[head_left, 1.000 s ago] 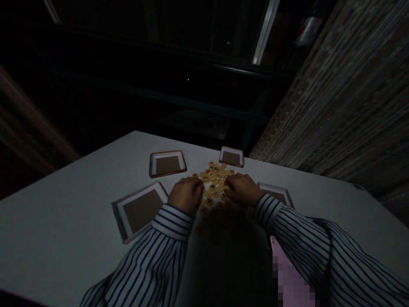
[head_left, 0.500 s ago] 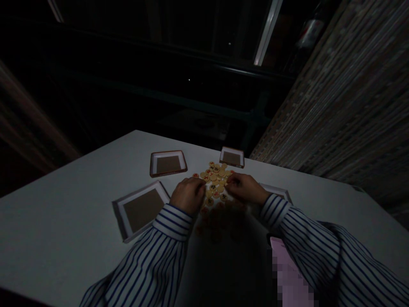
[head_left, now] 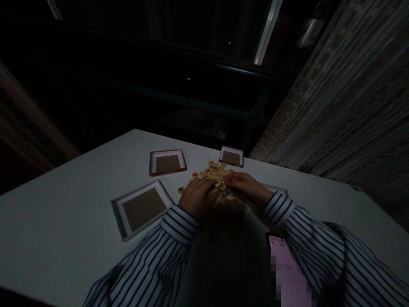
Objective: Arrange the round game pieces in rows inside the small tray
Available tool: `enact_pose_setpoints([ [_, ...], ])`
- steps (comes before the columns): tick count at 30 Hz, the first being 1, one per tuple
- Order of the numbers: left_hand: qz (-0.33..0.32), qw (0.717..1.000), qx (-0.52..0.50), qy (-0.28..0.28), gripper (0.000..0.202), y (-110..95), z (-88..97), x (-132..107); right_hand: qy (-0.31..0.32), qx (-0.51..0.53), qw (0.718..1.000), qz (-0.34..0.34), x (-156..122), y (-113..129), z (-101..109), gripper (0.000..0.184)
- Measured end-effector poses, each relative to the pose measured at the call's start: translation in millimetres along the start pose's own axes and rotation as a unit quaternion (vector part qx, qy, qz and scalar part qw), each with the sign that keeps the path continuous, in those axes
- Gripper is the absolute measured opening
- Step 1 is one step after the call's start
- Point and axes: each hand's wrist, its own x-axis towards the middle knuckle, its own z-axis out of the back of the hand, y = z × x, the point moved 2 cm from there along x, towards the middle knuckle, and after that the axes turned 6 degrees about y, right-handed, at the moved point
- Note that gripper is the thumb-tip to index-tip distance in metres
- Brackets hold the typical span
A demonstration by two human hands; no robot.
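Round wooden xiangqi pieces (head_left: 220,170) with red and black characters lie in a loose heap on the white table. My right hand (head_left: 246,186) comes in from the right, thumb and fingers pinched at the edge of a black-marked xiangqi piece (head_left: 222,185). On the heap's left side is my left hand (head_left: 200,194), its fingers curled together over the pieces and the tips close to that same piece. Whatever its fingers hold is hidden. One single piece (head_left: 181,190) lies just left of my left hand. Deep shadow covers the pieces nearest me.
Shallow box trays stand around the heap: a large one (head_left: 116,213) at left, a smaller one (head_left: 151,168) behind it, another (head_left: 231,164) at the back, and one (head_left: 277,187) partly behind my right wrist. A phone (head_left: 281,249) with a pink screen lies below my right forearm.
My left hand has moved right, over the heap and closer to my right hand. A piece now shows at the left of it. A black-marked piece now shows at my right fingertips.
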Motion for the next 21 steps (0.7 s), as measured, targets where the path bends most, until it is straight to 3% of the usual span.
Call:
enact_pose_setpoints([
  [11,-0.018,0.999,-0.020,-0.028,0.022,-5.0,4.0,-0.8,0.036,-0.011,0.998,0.044,0.1,3.1,-6.2,0.020],
  [21,0.059,0.986,-0.154,-0.036,0.025,-5.3,1.5,-1.6,0.027,-0.033,0.997,0.062,-2.6,4.8,-5.0,0.024],
])
